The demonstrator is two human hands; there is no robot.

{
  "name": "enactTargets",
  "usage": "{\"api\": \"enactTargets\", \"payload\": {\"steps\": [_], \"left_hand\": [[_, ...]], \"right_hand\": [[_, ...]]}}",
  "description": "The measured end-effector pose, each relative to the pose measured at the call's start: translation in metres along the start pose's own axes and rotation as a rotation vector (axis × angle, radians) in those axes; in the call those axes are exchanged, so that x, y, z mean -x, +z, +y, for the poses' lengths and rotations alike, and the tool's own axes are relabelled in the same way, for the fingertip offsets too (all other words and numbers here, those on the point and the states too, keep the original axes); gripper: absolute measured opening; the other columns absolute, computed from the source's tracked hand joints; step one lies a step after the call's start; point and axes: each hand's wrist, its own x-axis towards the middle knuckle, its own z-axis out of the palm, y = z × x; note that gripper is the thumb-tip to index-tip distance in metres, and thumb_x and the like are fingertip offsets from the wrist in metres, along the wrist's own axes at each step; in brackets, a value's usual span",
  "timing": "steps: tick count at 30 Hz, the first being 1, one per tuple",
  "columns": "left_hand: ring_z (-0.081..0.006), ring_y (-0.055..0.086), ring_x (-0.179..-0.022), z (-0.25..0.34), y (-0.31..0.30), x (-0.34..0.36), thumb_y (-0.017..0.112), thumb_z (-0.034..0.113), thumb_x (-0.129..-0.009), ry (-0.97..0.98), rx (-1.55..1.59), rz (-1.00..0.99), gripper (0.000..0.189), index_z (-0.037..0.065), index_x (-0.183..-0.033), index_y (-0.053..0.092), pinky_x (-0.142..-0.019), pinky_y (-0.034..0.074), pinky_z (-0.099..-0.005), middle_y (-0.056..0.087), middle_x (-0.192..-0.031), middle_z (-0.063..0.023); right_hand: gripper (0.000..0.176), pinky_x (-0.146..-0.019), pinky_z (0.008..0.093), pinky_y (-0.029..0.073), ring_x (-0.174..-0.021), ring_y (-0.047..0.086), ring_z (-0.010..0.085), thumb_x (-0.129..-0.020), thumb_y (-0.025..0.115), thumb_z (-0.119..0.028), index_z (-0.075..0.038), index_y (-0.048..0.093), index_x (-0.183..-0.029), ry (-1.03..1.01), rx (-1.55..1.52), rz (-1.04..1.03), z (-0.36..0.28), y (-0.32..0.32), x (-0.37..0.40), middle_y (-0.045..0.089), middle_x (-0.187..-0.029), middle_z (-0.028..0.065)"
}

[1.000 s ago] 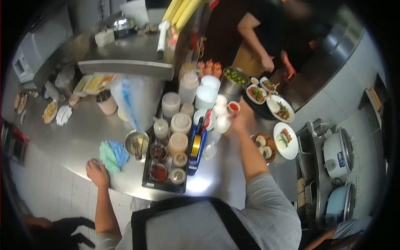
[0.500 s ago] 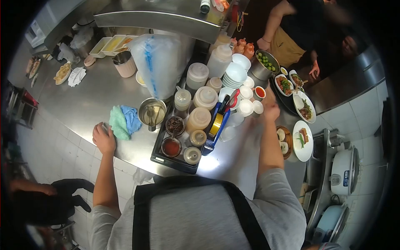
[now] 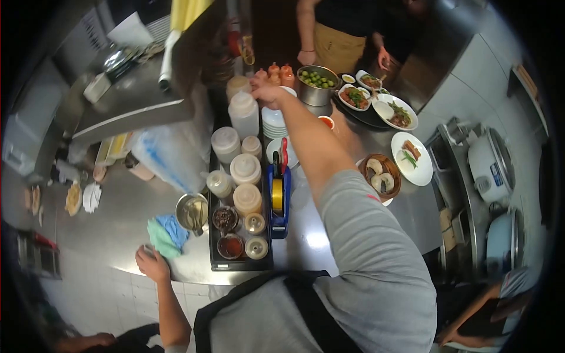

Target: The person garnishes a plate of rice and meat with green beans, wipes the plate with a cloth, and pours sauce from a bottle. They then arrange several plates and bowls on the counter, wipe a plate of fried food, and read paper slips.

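Note:
My left hand [image 3: 152, 263] rests at the counter's front edge, beside a green cloth [image 3: 163, 237] and a blue cloth [image 3: 174, 228]. Its fingers are curled around something small and greyish that I cannot make out. Stretched far forward, my right hand [image 3: 266, 91] is over the back of the black tray [image 3: 241, 266], by a tall clear bottle [image 3: 244, 117], orange-red squeeze bottles [image 3: 286, 76] and stacked white bowls [image 3: 274, 120]. Its fingers are blurred, and I cannot tell whether they hold anything. Sauce jars [image 3: 231, 246] and a blue tape dispenser [image 3: 282, 217] stand nearer.
A metal pot of green round items [image 3: 318, 94] stands near plated dishes [image 3: 402, 115]. A dumpling steamer [image 3: 382, 176] is right of my forearm. A metal pan [image 3: 192, 213] is left of the tray. A co-worker's apron [image 3: 338, 47] shows across the counter; another person's arm [image 3: 477, 312] is lower right.
My right hand has moved left and forward, from beside the small white dishes to the bottles at the tray's back. The view has turned right; my left hand stays by the cloths.

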Motion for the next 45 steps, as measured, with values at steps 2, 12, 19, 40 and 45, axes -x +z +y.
{"api": "enactTargets", "payload": {"steps": [2, 12, 19, 40, 45], "left_hand": [[-0.0318, 0.043, -0.114, -0.001, 0.003, 0.0, 0.058, 0.023, -0.081, -0.013, -0.036, -0.007, 0.043, 0.009, -0.12, 0.047, -0.093, 0.033, -0.0452, 0.046, -0.122, -0.0122], [-0.0316, 0.041, -0.116, 0.009, -0.006, 0.0, 0.057, 0.021, -0.082, -0.053, -0.068, -0.071, 0.043, 0.009, -0.121, 0.045, -0.095, 0.032, -0.0452, 0.044, -0.123, -0.0119], [-0.0313, 0.041, -0.116, 0.006, -0.002, -0.001, 0.056, 0.026, -0.083, -0.069, -0.076, -0.053, 0.043, 0.01, -0.121, 0.044, -0.096, 0.031, -0.0457, 0.043, -0.124, -0.0116], [-0.0295, 0.037, -0.12, 0.002, 0.002, 0.0, 0.055, 0.032, -0.084, -0.077, -0.065, -0.067, 0.047, 0.015, -0.126, 0.042, -0.097, 0.029, -0.0473, 0.041, -0.128, -0.0097], [-0.0298, 0.038, -0.121, -0.003, 0.004, 0.0, 0.056, 0.033, -0.083, -0.076, -0.063, -0.065, 0.048, 0.016, -0.126, 0.043, -0.097, 0.03, -0.0471, 0.041, -0.128, -0.0099]], "right_hand": [[0.072, -0.097, 0.0439, 0.034, -0.119, 0.042, 0.0237, -0.066, 0.073, -0.012, -0.015, 0.042, -0.131, 0.147, 0.161, -0.088, 0.008, 0.001, -0.009, 0.047, -0.129, 0.0078], [0.063, -0.09, 0.0314, 0.042, -0.104, 0.054, 0.0196, -0.063, 0.078, -0.015, -0.005, 0.05, -0.118, -0.407, -0.101, 0.314, 0.029, 0.014, -0.003, 0.058, -0.112, 0.0092], [0.051, -0.079, 0.0326, 0.047, -0.091, 0.056, 0.0185, -0.069, 0.073, -0.019, -0.004, 0.049, -0.112, -0.74, -0.271, 0.464, -0.088, -0.029, 0.094, 0.057, -0.1, 0.0066], [0.066, -0.077, 0.0412, 0.049, -0.093, 0.064, 0.0235, -0.052, 0.079, -0.037, -0.012, 0.062, -0.111, 0.885, 1.653, 0.218, -0.005, -0.08, 0.251, 0.065, -0.105, 0.0068], [0.064, -0.074, 0.0387, 0.052, -0.095, 0.063, 0.021, -0.05, 0.081, -0.034, -0.016, 0.063, -0.109, 0.992, 1.841, 0.117, 0.007, -0.081, 0.227, 0.065, -0.104, 0.0051]]}}
